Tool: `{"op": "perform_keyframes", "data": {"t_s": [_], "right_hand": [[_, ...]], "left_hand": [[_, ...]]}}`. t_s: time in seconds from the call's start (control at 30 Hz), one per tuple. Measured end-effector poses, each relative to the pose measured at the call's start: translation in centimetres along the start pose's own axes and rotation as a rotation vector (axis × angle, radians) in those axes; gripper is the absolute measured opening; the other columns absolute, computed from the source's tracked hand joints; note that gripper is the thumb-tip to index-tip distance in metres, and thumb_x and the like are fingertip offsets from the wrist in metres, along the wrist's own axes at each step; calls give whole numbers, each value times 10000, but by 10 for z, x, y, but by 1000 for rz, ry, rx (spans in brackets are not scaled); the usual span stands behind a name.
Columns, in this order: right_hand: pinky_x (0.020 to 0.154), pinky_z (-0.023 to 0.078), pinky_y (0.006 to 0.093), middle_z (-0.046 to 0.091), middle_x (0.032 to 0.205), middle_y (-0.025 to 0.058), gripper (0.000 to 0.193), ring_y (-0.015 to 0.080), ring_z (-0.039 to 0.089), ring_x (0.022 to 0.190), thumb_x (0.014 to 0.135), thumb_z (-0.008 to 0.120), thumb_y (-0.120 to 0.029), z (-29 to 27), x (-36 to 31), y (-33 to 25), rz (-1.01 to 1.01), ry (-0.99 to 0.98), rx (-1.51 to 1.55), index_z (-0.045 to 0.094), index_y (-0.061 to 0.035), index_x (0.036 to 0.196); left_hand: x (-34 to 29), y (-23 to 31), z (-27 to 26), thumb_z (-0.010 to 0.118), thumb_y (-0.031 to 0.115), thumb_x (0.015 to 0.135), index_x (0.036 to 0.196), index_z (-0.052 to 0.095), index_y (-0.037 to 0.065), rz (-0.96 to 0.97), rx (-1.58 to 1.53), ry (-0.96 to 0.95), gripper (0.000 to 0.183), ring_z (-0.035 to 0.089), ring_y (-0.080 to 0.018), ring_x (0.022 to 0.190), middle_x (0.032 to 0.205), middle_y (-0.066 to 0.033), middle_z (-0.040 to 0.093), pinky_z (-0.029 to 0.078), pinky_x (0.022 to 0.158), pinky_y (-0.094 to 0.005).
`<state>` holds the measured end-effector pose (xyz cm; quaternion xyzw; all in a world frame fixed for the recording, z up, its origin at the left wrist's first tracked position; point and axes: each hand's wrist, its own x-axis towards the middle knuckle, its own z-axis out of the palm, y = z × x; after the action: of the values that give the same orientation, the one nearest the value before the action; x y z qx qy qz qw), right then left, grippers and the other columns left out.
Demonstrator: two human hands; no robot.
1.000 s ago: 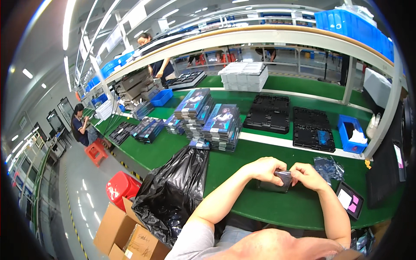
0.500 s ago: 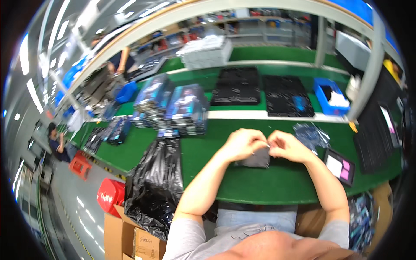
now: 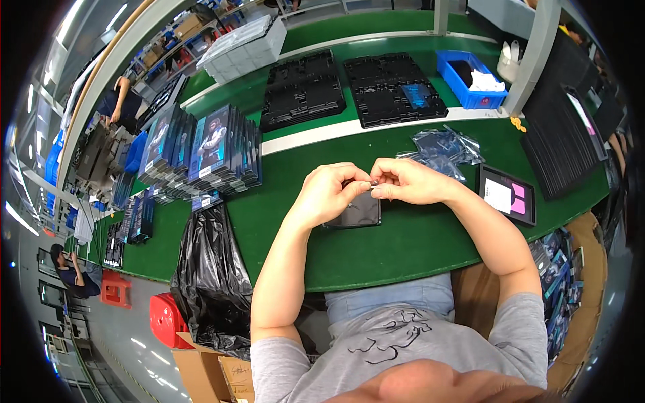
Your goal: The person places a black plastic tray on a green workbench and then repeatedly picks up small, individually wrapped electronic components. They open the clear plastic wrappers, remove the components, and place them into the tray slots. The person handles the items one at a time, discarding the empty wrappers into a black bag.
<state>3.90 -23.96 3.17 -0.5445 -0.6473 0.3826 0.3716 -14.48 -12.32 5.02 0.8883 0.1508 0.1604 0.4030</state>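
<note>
My left hand (image 3: pixel 329 193) and my right hand (image 3: pixel 414 181) meet over the green table, fingertips pinched together almost touching. A tiny dark bit shows between the fingertips, too small to name. Just below them is a thin, glossy black square piece (image 3: pixel 359 213), its upper part hidden by my left hand. Whether the fingers grip this piece cannot be told. Crumpled clear plastic bags (image 3: pixel 447 149) lie beyond my right hand. A shallow black tray (image 3: pixel 531 213) with white and pink pieces sits beside my right forearm.
Stacks of wrapped printed boxes (image 3: pixel 213 144) stand at left, above a black plastic bag (image 3: pixel 209 258) draped off the table edge. Black moulded trays (image 3: pixel 302 94) and a blue bin (image 3: pixel 485 99) line the back. Upright black panels (image 3: pixel 561 158) stand at right. A carton of packages (image 3: pixel 584 282) is below.
The view has shifted, so the table items sit higher and more to the left. Both hands stay pinched together; the black piece beneath them now shows more flatly.
</note>
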Motion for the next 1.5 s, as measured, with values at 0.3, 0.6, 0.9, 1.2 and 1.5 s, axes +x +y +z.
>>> {"op": "perform_keyframes", "data": {"t_s": [0.3,0.6,0.9,1.2,1.5], "right_hand": [[585,447,403,611,687,109,217,315,596,641,807,705,-260,0,-8,-29,-67,49,-478,596,-73,789],[477,408,385,555,640,56,120,285,552,548,749,693,-102,10,-4,-22,-543,311,-608,575,-82,742],[483,412,354,510,628,41,120,252,526,526,715,673,-80,10,-3,-25,-701,330,-763,554,-91,727],[509,403,334,494,626,35,148,221,533,542,740,689,-91,16,6,-18,-722,569,-761,546,-85,702],[501,408,334,494,631,27,231,219,522,526,724,730,-111,28,-3,-19,-774,459,-812,504,-83,685]], "left_hand": [[-3,3,2,688,145,803,859,694,74,156,181,-16,91,647,-236,727,803,-87,669,501,665,-324],[-2,1,2,649,99,883,855,669,10,-12,-190,-39,95,493,-32,650,699,12,617,419,570,-224],[0,-12,14,633,136,884,847,666,13,-168,-426,-9,133,507,-48,636,687,8,616,434,582,-244],[7,-19,18,582,119,942,868,588,14,-182,-618,110,129,522,-37,726,795,1,616,439,667,-198],[13,-53,-16,533,186,972,834,596,31,-242,-649,614,217,523,-69,644,698,1,587,447,605,-257]]}}
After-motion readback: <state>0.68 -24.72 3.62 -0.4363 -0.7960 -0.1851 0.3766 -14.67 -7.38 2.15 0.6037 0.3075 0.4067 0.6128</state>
